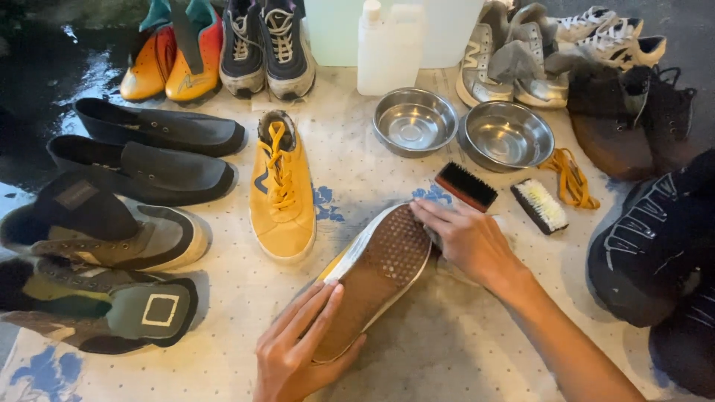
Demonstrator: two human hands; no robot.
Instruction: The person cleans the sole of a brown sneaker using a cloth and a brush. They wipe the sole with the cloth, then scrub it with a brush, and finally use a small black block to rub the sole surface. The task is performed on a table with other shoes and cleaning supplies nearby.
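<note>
Head view: you work over a pale dotted cloth (223, 298) with blue flower prints, ringed by shoes. At its centre lies a yellow sneaker (376, 279) turned sole-up; the brown rubber sole shows a dotted tread, worn and soiled toward the heel, with a white rim. Your left hand (298, 350) lies flat with fingers extended against the heel end, steadying it. Your right hand (465, 238) grips the toe end, fingers curled over the edge. Its mate, a laced yellow sneaker (281, 190), stands upright just to the left. Beyond, two steel bowls (415, 121) (506, 135) sit side by side; both appear empty. A dark-bristled brush (465, 186) lies just beside your right hand, a white-bristled brush (540, 206) near it, yellow laces (572, 179) just beyond.
</note>
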